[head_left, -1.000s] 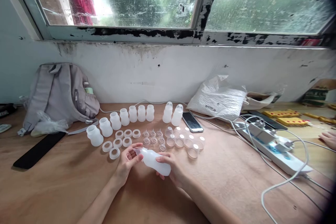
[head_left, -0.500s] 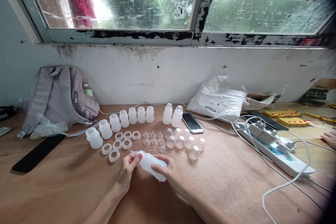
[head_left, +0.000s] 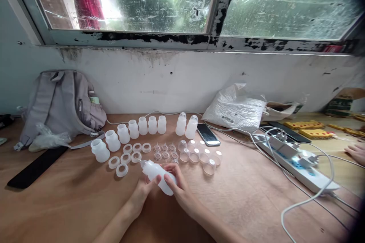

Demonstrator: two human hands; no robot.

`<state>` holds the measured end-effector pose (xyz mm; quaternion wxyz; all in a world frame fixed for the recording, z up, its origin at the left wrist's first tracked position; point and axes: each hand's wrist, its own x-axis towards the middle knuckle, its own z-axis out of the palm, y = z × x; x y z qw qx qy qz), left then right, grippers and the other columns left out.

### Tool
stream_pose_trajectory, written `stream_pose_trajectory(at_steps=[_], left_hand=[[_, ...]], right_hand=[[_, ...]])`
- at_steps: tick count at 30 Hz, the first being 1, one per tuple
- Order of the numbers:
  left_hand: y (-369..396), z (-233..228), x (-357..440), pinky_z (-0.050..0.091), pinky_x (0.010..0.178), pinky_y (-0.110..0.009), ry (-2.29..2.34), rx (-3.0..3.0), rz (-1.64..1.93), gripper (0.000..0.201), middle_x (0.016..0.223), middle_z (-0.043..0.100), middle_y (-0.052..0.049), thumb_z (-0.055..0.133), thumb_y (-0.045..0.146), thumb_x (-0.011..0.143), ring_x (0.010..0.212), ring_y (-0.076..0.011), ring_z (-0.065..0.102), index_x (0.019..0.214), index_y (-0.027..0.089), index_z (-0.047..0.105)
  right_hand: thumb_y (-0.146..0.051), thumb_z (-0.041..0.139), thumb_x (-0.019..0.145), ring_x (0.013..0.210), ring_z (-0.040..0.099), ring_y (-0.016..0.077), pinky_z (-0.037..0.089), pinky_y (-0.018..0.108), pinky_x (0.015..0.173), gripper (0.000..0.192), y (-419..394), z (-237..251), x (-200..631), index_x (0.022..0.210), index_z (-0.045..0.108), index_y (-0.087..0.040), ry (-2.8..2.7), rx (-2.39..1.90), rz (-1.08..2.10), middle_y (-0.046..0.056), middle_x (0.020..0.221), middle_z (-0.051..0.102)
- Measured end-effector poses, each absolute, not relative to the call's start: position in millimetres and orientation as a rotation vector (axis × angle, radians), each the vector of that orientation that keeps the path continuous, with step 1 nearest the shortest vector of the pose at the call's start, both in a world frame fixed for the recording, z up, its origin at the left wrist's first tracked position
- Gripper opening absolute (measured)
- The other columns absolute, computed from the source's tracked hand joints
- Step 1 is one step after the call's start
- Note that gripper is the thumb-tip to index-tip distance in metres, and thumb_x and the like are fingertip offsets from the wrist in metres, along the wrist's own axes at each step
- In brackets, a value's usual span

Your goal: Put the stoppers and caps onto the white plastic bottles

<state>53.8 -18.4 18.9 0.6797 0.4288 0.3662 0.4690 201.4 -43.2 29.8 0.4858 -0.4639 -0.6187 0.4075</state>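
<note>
Bottle (head_left: pixel 156 170), frosted plastic, waisted, w/ clear pointed teat (head_left: pixel 142 163), was tilted over wood tabletop (head_left: pixel 242 193), gripped btwn L hand (head_left: pixel 144 190) & R hand (head_left: pixel 179 188). Vs ½ sec ago, L hand had moved off collar (head_left: pixel 146 166) onto bottle's body. Round rings (head_left: pixel 122 175) lay just past L hand; tabletop stretched R to pwr strip (head_left: pixel 315 179).

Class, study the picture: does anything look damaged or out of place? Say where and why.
The window frame looks damaged: ragged black patches break its pale paint. Dark stains mark the wall beneath. Cables loop untidily over the power strip.
</note>
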Motion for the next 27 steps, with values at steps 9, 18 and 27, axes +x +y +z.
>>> stream_pose_trajectory(at_steps=[9,18,27], left_hand=[[-12,19,51,0.042,0.072,-0.028,1.051,0.904,1.275,0.042,0.091,0.06,-0.005,0.064,0.035,0.065,0.087,-0.021,0.055,0.103,0.017,0.055],[-15,29,55,0.04,0.06,-0.024,1.117,1.118,1.234,0.042,0.075,0.058,-0.002,0.062,0.046,0.064,0.07,-0.0181,0.055,0.094,0.018,0.051],[-14,24,50,0.042,0.065,-0.026,1.014,1.406,1.008,0.039,0.083,0.063,-0.006,0.06,0.04,0.068,0.078,-0.021,0.056,0.098,0.016,0.052]], right_hand=[[-0.042,0.039,0.081,0.056,0.053,0.0175,0.029,0.025,0.049,0.025,-10,64,308,0.078,0.054,-0.022,-1.452,-2.235,0.01,0.002,0.061,0.057],[-0.037,0.061,0.064,0.054,0.051,0.0158,0.033,0.026,0.048,0.018,-17,58,325,0.07,0.054,-0.022,-1.69,-2.026,0.524,0.0,0.062,0.057],[-0.043,0.061,0.069,0.073,0.056,0.0173,0.048,0.029,0.058,0.031,-12,62,273,0.089,0.057,-0.019,-1.126,-1.171,0.905,0.005,0.085,0.061]])
